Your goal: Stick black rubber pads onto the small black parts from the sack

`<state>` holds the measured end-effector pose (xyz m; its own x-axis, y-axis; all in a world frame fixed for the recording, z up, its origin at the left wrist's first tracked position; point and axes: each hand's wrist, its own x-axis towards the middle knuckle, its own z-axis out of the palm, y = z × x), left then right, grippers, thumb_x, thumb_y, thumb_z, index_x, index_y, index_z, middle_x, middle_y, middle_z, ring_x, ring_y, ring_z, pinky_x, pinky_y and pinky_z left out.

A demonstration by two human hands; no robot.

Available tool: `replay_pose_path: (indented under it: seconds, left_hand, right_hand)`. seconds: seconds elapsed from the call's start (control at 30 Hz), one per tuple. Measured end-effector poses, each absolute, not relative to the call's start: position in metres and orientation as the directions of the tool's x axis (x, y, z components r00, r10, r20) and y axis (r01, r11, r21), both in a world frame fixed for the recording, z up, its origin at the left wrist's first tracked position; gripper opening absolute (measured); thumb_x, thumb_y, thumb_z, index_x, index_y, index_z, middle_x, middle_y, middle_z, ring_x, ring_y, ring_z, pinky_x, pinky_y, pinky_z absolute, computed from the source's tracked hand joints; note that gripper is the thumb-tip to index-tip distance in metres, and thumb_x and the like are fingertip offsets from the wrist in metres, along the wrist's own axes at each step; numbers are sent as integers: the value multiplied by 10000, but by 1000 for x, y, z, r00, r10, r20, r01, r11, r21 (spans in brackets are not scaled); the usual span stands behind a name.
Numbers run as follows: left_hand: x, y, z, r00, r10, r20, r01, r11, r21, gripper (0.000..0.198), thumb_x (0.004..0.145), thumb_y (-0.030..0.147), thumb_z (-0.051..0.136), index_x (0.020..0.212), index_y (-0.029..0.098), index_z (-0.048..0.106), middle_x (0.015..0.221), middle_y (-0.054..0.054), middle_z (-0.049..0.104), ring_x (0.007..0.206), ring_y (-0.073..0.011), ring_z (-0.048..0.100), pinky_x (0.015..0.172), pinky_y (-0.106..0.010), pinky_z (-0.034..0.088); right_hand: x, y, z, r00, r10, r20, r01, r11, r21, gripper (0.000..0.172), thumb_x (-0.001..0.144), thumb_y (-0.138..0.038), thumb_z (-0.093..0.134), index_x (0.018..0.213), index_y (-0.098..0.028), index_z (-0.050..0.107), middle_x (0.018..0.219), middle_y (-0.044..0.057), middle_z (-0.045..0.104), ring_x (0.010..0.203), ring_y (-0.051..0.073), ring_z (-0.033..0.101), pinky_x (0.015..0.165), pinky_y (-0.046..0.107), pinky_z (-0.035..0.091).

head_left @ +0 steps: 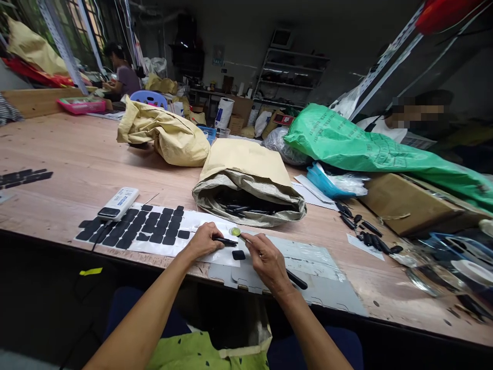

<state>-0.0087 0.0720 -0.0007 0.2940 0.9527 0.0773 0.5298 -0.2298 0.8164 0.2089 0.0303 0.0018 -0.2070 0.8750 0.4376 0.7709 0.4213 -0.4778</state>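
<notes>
My left hand (206,240) is closed around a slim black rod-shaped piece (226,241), which points right over a white sheet (192,222). My right hand (267,261) pinches a thin stick-like tool (243,238); its tip is at a small round yellow-green thing (235,232), whose kind I cannot make out. Just below lies a single black rounded square (239,255). Rows of similar black squares (133,226) cover the sheet to the left. Beside my right wrist shows a black handle-like piece (296,279); whether it belongs to the held tool is hidden.
An open sack (250,180) with black pieces inside stands ahead. A white device (118,203) sits on the squares at left. To the right are loose black parts (372,241), a cardboard box (408,205) and a green sack (358,136). Two people sit farther off.
</notes>
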Motion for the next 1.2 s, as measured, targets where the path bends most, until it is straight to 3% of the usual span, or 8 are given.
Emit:
replay_pose_path:
  seconds: [0.3, 0.57, 0.7, 0.83, 0.9, 1.0, 1.1, 1.2]
  left_hand:
    - [-10, 70, -3, 288, 954, 82, 524, -229, 821, 88, 652, 122, 718, 728, 167, 718, 784, -10, 590, 845, -187, 540, 737, -296, 426]
    - [-9, 68, -2, 316, 941, 117, 522, -275, 807, 85, 770, 253, 665, 783, 171, 685, 849, -37, 598, 884, -210, 522, 749, -318, 421]
    - [-6, 33, 18, 362, 910, 201, 387, -343, 856, 148, 840, 298, 599, 880, 171, 665, 907, -44, 620, 889, -200, 528, 785, -318, 418]
    - [-2, -26, 20, 598, 802, -10, 269, -189, 945, 193, 856, 339, 615, 976, 204, 684, 856, 4, 661, 762, -148, 564, 687, -247, 418]
    - [0, -49, 2, 661, 734, -153, 357, -129, 925, 200, 817, 349, 662, 966, 221, 703, 785, 26, 660, 701, -137, 569, 633, -227, 407]
    - [2, -64, -41, 579, 755, -307, 580, -117, 806, 205, 793, 344, 665, 964, 243, 716, 772, 21, 683, 743, -174, 620, 684, -251, 446]
    - [0, -63, -81, 456, 783, -424, 725, -50, 687, 346, 848, 378, 579, 1161, 262, 672, 1040, -41, 726, 999, -262, 654, 863, -343, 491]
    - [-3, -60, -99, 442, 766, -468, 746, -24, 665, 548, 847, 395, 575, 1379, 274, 529, 1323, -83, 627, 1224, -308, 569, 1020, -426, 446]
  right_hand:
    - [248, 85, -24, -217, 853, 474, 901, 362, -239, 271, 915, -222, 484, 1067, -255, 706, 878, 29, 633, 852, 183, 545, 789, 295, 423]
    - [250, 89, -40, -198, 851, 487, 902, 353, -249, 241, 909, -240, 511, 1069, -245, 692, 899, 30, 626, 858, 185, 525, 811, 302, 405]
    - [248, 88, -38, -174, 865, 470, 907, 327, -267, 229, 904, -238, 520, 1055, -251, 692, 907, 26, 630, 860, 185, 516, 816, 298, 392]
    - [247, 88, -37, -159, 873, 462, 916, 305, -260, 232, 902, -239, 519, 1055, -245, 694, 906, 31, 625, 866, 189, 510, 815, 299, 380]
    - [246, 87, -37, -157, 873, 462, 918, 301, -257, 234, 899, -235, 520, 1056, -244, 694, 907, 31, 624, 867, 189, 509, 818, 299, 378]
    - [246, 87, -37, -157, 870, 467, 920, 301, -251, 232, 895, -232, 522, 1054, -242, 692, 905, 30, 622, 864, 187, 506, 819, 298, 376]
    - [245, 86, -36, -158, 866, 474, 922, 301, -243, 229, 896, -231, 521, 1051, -240, 689, 909, 32, 622, 860, 185, 505, 815, 299, 377]
    - [245, 86, -36, -161, 863, 478, 923, 304, -237, 224, 897, -235, 522, 1046, -240, 688, 906, 33, 623, 859, 185, 505, 813, 299, 379]
